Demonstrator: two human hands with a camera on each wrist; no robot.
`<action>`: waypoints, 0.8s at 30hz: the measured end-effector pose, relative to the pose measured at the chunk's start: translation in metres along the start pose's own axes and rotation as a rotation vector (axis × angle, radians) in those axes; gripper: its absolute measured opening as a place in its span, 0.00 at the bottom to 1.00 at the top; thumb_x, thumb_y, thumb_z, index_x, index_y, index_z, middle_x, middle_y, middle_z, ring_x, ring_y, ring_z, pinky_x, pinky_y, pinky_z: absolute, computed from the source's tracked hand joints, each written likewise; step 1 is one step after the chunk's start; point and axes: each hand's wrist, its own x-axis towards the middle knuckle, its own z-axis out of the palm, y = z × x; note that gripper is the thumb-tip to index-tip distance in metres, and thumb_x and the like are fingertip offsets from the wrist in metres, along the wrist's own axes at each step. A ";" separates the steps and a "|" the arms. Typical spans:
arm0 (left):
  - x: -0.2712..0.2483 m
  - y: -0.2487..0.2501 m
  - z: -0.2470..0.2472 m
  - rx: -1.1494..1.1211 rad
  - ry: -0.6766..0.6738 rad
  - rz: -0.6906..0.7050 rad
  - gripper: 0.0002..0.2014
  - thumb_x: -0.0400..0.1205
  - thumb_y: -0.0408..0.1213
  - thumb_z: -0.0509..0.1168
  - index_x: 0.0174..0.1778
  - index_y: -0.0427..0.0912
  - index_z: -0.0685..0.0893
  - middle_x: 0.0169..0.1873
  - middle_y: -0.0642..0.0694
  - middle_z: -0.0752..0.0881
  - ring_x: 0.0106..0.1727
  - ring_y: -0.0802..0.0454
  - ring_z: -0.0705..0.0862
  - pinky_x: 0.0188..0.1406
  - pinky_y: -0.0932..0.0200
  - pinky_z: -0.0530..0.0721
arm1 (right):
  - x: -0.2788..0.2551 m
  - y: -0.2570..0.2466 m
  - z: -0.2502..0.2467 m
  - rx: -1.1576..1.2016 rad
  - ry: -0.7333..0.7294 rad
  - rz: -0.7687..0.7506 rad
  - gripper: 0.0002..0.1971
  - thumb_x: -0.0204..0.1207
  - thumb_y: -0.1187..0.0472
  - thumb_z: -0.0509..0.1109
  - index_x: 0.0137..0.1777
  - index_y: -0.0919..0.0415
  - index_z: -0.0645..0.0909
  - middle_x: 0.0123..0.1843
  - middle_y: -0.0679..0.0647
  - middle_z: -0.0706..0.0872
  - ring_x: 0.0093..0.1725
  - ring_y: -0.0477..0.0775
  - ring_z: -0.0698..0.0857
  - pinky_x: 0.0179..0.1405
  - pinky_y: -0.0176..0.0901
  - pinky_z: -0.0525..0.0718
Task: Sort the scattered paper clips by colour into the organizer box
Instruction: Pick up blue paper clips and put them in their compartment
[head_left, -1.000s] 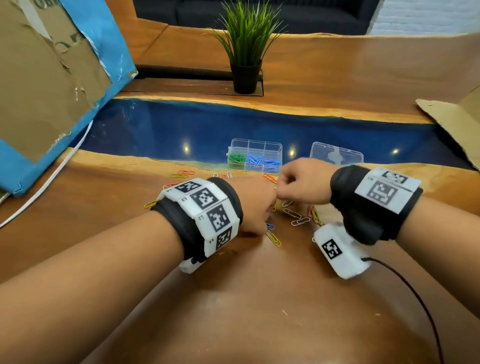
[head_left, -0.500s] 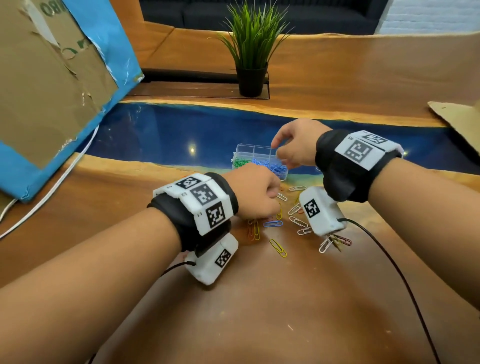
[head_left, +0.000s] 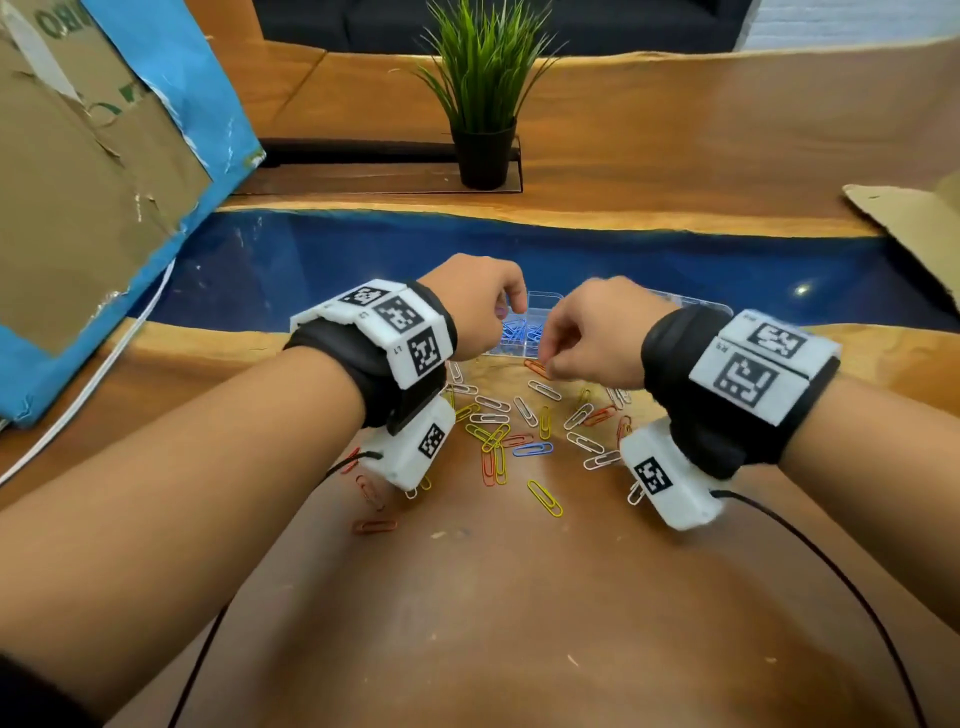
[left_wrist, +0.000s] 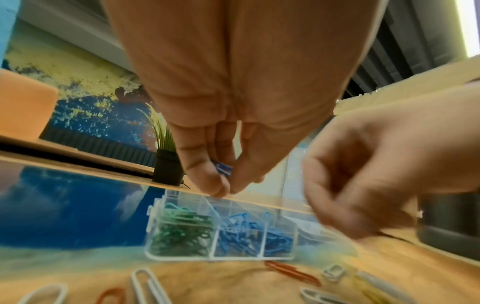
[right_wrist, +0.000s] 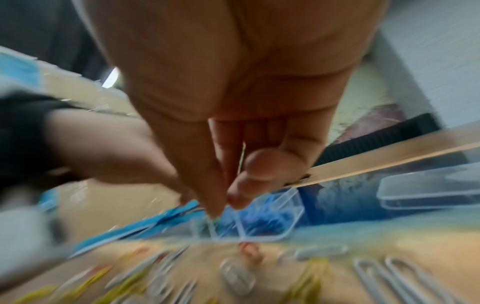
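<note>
A clear organizer box sits at the edge of the blue resin strip, with green clips in its left cell and blue clips beside them. My left hand hovers just above the box and pinches a blue paper clip. My right hand is low at the box's front edge with curled fingers, over an orange clip; I see no clip in it. Scattered paper clips in white, yellow, orange and blue lie on the wood between my wrists.
The box's clear lid lies to its right. A potted plant stands at the back, a blue-edged cardboard box at the left, cardboard at the right. A white cable and a black cable cross the table.
My left hand has risen from the scattered clips to above the box, carrying a blue clip. My right hand has drawn back from over the box to its front edge.
</note>
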 end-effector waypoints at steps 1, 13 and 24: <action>0.002 0.001 0.000 0.011 0.002 0.003 0.18 0.76 0.24 0.60 0.55 0.48 0.81 0.49 0.52 0.82 0.47 0.54 0.78 0.45 0.59 0.76 | -0.006 -0.005 0.004 -0.038 -0.057 -0.042 0.04 0.71 0.59 0.72 0.41 0.52 0.89 0.33 0.43 0.84 0.40 0.47 0.82 0.43 0.38 0.80; -0.010 -0.020 -0.004 0.009 0.051 -0.020 0.14 0.79 0.29 0.58 0.55 0.50 0.82 0.45 0.53 0.83 0.46 0.53 0.81 0.47 0.57 0.81 | -0.025 -0.029 0.030 -0.311 -0.242 -0.131 0.13 0.72 0.52 0.70 0.47 0.61 0.87 0.42 0.56 0.87 0.43 0.56 0.84 0.43 0.44 0.85; -0.055 -0.056 -0.009 0.070 -0.036 -0.137 0.10 0.79 0.38 0.64 0.55 0.49 0.82 0.46 0.53 0.83 0.48 0.52 0.80 0.47 0.62 0.75 | 0.009 -0.029 -0.003 0.008 -0.029 -0.028 0.03 0.68 0.59 0.72 0.35 0.55 0.85 0.28 0.48 0.85 0.26 0.43 0.81 0.37 0.38 0.84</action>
